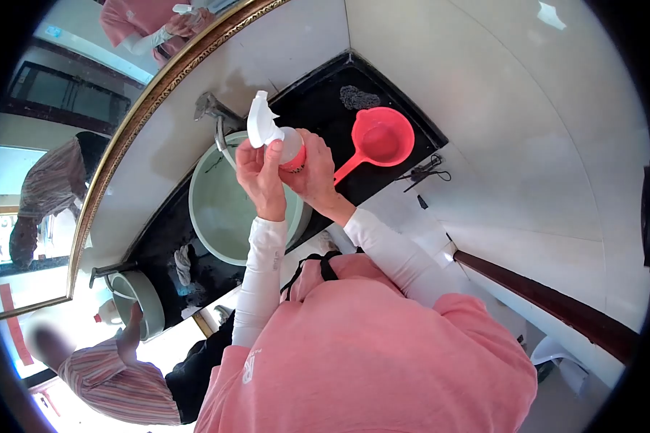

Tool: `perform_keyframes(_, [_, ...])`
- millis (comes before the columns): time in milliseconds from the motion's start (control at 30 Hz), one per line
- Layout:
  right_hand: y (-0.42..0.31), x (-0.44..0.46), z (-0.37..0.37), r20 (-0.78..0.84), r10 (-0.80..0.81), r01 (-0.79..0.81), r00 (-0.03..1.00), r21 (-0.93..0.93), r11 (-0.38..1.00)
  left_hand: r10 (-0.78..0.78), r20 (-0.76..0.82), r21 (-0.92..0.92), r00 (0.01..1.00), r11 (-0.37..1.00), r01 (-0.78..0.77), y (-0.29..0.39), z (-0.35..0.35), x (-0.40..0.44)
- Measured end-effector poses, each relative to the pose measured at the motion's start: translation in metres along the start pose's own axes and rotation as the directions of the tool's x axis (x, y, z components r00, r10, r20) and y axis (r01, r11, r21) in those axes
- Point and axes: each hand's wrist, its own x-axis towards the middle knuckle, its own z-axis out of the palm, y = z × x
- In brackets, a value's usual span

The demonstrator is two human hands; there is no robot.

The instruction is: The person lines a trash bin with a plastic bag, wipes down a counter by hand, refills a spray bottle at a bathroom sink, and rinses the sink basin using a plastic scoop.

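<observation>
Both my hands are around a spray bottle (292, 146) with a white trigger head and a red label, held tilted above the sink. My left hand (261, 177) is closed at its neck, thumb just below the trigger head. My right hand (319, 169) wraps round the bottle's body from the other side. Beneath them is the pale green round basin (197, 209), with a metal faucet (222, 133) beside it. Right of my hands, a red water dipper (396, 130) rests on the black counter, its handle pointing toward me.
A dark mesh scrubber (359, 97) lies in the counter's far corner. Thin black items (427, 172) are at the right edge. A grey cloth (183, 265) sits left of the basin. Another person (119, 382) stands by a second basin (152, 310). A gold-framed mirror (133, 108) lines the wall.
</observation>
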Motion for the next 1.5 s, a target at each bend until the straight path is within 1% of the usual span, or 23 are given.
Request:
perform_keyframes(133, [0.007,0.003,0.001,0.0,0.003,-0.003,1.0,0.009,1.0,-0.004,0.035,0.153,0.999,0.988,-0.001,-0.009,0.0,-0.002])
perform_keyframes(200, [0.012,0.003,0.004,-0.016,-0.004,0.004,1.0,0.029,1.0,0.131,-0.001,0.227,0.991,0.966,-0.127,-0.017,0.003,-0.002])
perform_keyframes(233, [0.014,0.002,0.004,-0.011,-0.002,0.002,1.0,0.03,1.0,0.075,-0.038,0.138,0.996,0.988,-0.069,-0.018,0.008,-0.003])
perform_keyframes(267, [0.016,0.001,0.005,0.001,-0.038,0.038,0.999,-0.023,0.999,0.073,-0.042,0.14,0.996,0.988,-0.067,-0.017,0.011,-0.002])
perform_keyframes(333, [0.018,0.002,0.007,0.018,-0.079,0.08,0.997,-0.074,0.994,0.04,-0.188,0.127,0.981,0.992,-0.016,-0.014,0.016,0.002])
perform_keyframes(367, [0.019,0.002,0.007,0.028,-0.049,0.051,0.998,-0.071,0.996,-0.037,-0.146,0.125,0.989,0.991,0.056,-0.01,0.017,0.004])
perform_keyframes(433, [0.018,0.005,0.007,0.041,-0.02,0.022,0.999,-0.066,0.998,-0.042,-0.113,0.134,0.993,0.989,0.057,-0.019,0.013,0.008])
perform_keyframes(500, [0.017,0.012,0.003,0.074,0.1,-0.106,0.992,0.082,0.991,-0.049,-0.078,0.145,0.996,0.988,0.06,-0.025,0.006,0.016])
perform_keyframes(567, [0.024,0.016,0.001,0.076,0.092,-0.098,0.993,0.075,0.992,-0.037,0.141,0.239,0.989,0.971,0.003,-0.024,0.002,0.024])
perform_keyframes(633, [0.031,0.021,0.002,0.079,0.078,-0.083,0.994,0.068,0.994,-0.059,0.142,0.181,0.988,0.983,0.033,-0.026,0.009,0.025])
perform_keyframes(700, [0.036,0.026,0.004,0.012,0.01,-0.009,1.0,-0.059,0.998,-0.074,0.144,0.121,0.987,0.991,0.056,-0.028,0.016,0.026])
perform_keyframes(767, [0.041,0.028,0.006,0.01,0.033,-0.032,0.999,-0.057,0.998,-0.18,-0.004,0.092,0.984,0.979,0.179,-0.032,0.022,0.028])
perform_keyframes(800, [0.043,0.03,0.006,0.008,0.058,-0.058,0.998,-0.057,0.997,-0.18,-0.005,0.089,0.984,0.98,0.18,-0.037,0.022,0.032])
perform_keyframes(900, [0.054,0.036,0.0,0.121,0.14,-0.145,0.983,0.038,0.989,-0.095,0.041,0.129,0.995,0.988,0.089,-0.052,0.014,0.045])
perform_keyframes(967, [0.067,0.04,-0.004,0.198,0.14,-0.161,0.97,0.094,0.983,-0.045,0.307,0.38,0.951,0.921,-0.08,-0.055,0.002,0.058])
perform_keyframes(1000, [0.073,0.042,-0.005,0.272,0.136,-0.181,0.953,0.15,0.972,-0.048,0.303,0.38,0.952,0.922,-0.075,-0.056,-0.003,0.064])
perform_keyframes(1067, [0.077,0.049,-0.008,0.322,0.143,-0.21,0.936,0.184,0.96,-0.082,0.454,0.429,0.887,0.893,-0.138,-0.059,-0.007,0.076])
perform_keyframes(1200, [0.1,0.063,0.004,0.409,0.154,-0.243,0.899,0.176,0.954,-0.109,0.38,0.559,0.918,0.818,-0.134,-0.083,-0.014,0.089])
perform_keyframes(1267, [0.117,0.066,0.016,0.356,0.248,-0.314,0.901,0.143,0.938,-0.116,0.173,0.649,0.978,0.761,-0.024,-0.097,-0.017,0.078])
perform_keyframes(1333, [0.153,0.071,0.038,0.276,0.186,-0.241,0.943,0.179,0.954,-0.173,0.021,0.673,0.985,0.731,0.114,-0.099,-0.019,0.051])
perform_keyframes(1400, [0.177,0.085,0.053,0.244,0.215,-0.271,0.946,0.228,0.935,-0.145,-0.01,0.694,0.989,0.711,0.111,-0.102,-0.023,0.017])
perform_keyframes(1467, [0.198,0.1,0.068,0.218,0.285,-0.329,0.933,0.199,0.923,-0.251,-0.025,0.671,0.968,0.713,0.203,-0.1,-0.029,-0.014])
perform_keyframes(1500, [0.205,0.105,0.072,0.199,0.256,-0.287,0.946,0.146,0.947,-0.29,-0.06,0.641,0.955,0.723,0.26,-0.101,-0.03,-0.028])
